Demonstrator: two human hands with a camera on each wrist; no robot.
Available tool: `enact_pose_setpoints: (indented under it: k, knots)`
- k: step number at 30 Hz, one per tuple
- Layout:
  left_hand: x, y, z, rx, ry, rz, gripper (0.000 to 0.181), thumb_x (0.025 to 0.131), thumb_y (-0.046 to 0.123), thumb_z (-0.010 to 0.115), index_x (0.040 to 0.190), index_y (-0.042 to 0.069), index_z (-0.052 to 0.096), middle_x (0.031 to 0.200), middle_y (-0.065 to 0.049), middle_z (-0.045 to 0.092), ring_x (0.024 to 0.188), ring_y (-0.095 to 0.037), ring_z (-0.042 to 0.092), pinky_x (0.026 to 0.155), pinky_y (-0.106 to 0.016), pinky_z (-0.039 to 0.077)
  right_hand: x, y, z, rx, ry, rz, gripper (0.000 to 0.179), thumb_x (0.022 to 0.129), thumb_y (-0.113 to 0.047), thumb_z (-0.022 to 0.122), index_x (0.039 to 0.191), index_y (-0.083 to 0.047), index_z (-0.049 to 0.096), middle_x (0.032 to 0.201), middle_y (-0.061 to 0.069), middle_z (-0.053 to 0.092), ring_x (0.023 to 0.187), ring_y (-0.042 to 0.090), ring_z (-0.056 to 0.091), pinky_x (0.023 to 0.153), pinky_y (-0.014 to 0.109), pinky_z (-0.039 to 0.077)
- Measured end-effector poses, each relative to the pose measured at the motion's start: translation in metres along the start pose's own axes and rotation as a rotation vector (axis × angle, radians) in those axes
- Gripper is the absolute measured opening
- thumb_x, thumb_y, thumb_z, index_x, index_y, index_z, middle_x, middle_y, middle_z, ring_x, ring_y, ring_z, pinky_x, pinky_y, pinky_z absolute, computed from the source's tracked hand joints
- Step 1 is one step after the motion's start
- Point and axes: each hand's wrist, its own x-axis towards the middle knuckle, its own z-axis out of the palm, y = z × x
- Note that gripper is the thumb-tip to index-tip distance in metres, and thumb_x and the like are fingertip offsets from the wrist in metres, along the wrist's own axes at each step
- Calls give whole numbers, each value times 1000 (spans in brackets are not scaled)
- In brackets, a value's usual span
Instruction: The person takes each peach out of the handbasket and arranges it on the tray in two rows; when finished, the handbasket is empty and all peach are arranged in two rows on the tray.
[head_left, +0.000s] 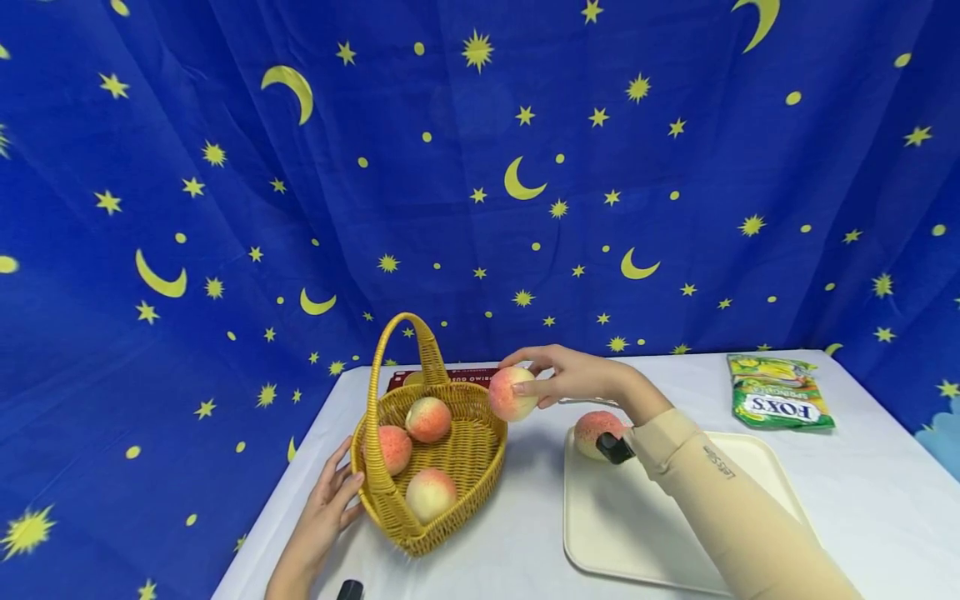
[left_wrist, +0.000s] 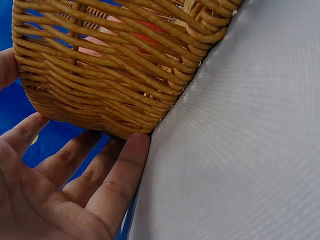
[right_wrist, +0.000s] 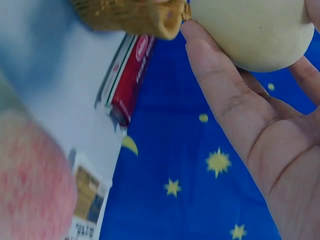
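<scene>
My right hand (head_left: pixel 573 377) holds a pink-and-cream peach (head_left: pixel 512 394) between thumb and fingers, close by the right rim of the wicker basket (head_left: pixel 491 479). In the right wrist view, the peach's pale side (right_wrist: pixel 255 32) faces the camera. The basket has a tall arched handle and holds a peach (head_left: pixel 428 419) at the back, another peach (head_left: pixel 394 450) partly behind the handle, and a third peach (head_left: pixel 431 495) near the front. Spread fingers of my left hand (head_left: pixel 322 500) rest against the basket's outer left side; their tips touch the weave low down in the left wrist view.
One more peach (head_left: pixel 595 433) sits at the back left corner of a cream tray (head_left: pixel 637 542), partly under my right forearm. A dark red box (head_left: pixel 472 375) lies behind the basket. A green FOX'S bag (head_left: pixel 780 396) lies back right, before the starry blue curtain (head_left: pixel 570 250).
</scene>
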Motion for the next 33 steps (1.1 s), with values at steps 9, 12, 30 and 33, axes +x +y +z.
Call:
enact_pose_setpoints:
  k: [9, 12, 30, 33]
  knots:
    - [-2, -1, 0, -10, 5, 15, 74, 113, 36, 56, 174, 29, 15, 173, -26, 31, 152, -39, 42, 112, -50, 57, -45, 28, -24, -18, 63, -6, 52, 108, -29, 67, 155, -13, 53, 137, 18, 66, 112, 26, 72, 94, 41, 66]
    - [-2, -1, -1, -10, 4, 17, 74, 113, 36, 56, 174, 29, 15, 173, -26, 30, 152, -39, 41, 112, -52, 56, -60, 36, -30, -48, 101, 14, 52, 107, -31, 67, 154, -15, 54, 135, 19, 67, 108, 27, 74, 91, 41, 66]
    - [-1, 0, 1, -10, -4, 4, 76, 113, 39, 55, 175, 28, 12, 174, -27, 26, 155, -41, 37, 113, -52, 56, -147, 76, -61, 24, 285, 56, 53, 111, -24, 61, 159, -7, 47, 148, 31, 51, 108, 22, 75, 91, 35, 66]
    - [0, 0, 1, -9, -2, 3, 76, 113, 39, 55, 175, 29, 12, 174, -27, 26, 155, -41, 37, 113, -52, 56, -158, 83, -63, 34, 304, 68, 53, 111, -23, 60, 159, -7, 46, 151, 31, 48, 115, 13, 68, 91, 34, 66]
